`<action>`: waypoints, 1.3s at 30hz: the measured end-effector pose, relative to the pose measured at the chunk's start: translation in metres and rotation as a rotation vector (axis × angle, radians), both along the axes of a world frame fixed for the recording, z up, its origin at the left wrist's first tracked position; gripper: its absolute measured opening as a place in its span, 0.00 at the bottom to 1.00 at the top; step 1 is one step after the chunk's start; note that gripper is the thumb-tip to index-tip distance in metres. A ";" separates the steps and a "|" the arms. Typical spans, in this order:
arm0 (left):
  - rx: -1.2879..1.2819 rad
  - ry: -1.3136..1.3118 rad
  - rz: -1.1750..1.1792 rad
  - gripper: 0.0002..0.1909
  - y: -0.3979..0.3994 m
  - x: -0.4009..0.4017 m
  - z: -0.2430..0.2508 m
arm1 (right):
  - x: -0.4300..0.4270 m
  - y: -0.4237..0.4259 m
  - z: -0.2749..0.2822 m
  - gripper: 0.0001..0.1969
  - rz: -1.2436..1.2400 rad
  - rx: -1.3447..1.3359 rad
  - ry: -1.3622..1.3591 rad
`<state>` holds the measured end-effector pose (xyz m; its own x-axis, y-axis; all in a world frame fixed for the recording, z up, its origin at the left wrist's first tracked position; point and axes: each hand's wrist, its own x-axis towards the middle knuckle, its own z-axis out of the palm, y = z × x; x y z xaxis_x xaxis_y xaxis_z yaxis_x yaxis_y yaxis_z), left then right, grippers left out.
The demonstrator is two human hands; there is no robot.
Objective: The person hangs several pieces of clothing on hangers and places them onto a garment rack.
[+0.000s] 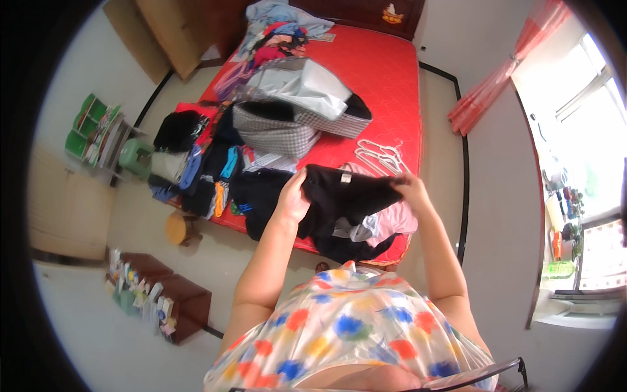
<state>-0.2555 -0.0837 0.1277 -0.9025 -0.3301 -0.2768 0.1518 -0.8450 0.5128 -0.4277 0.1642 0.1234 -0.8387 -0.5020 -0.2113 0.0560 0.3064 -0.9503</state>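
Observation:
A black garment [350,196] with a small white label at its upper edge is stretched between my hands over the near end of the bed. My left hand [294,197] grips its left corner, and my right hand [411,191] grips the right corner. Beneath and beside it lie pink clothing [396,223], a grey-white piece [365,229] and more dark cloth [262,198]. White plastic hangers [382,156] rest on the red mattress just beyond my right hand. Folded clothes [169,165] stand in piles along the left edge of the bed.
Grey checked fabric storage boxes [274,130] sit mid-bed, with heaped clothes [279,46] farther back. Left of the bed stand a green plastic stool [136,158], a round wooden stool [176,229] and a dark red cabinet [188,304]. A pink curtain [494,83] hangs at the right.

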 end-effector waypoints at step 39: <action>-0.221 -0.712 0.111 0.09 0.067 -0.193 -0.165 | -0.285 0.079 -0.476 0.13 0.206 1.096 0.162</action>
<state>-0.4485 -0.0171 -0.0372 -0.4889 -0.5239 -0.6975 -0.2015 -0.7102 0.6746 -0.7127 0.2427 -0.3523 -0.8185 -0.2447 -0.5197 -0.1917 0.9692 -0.1544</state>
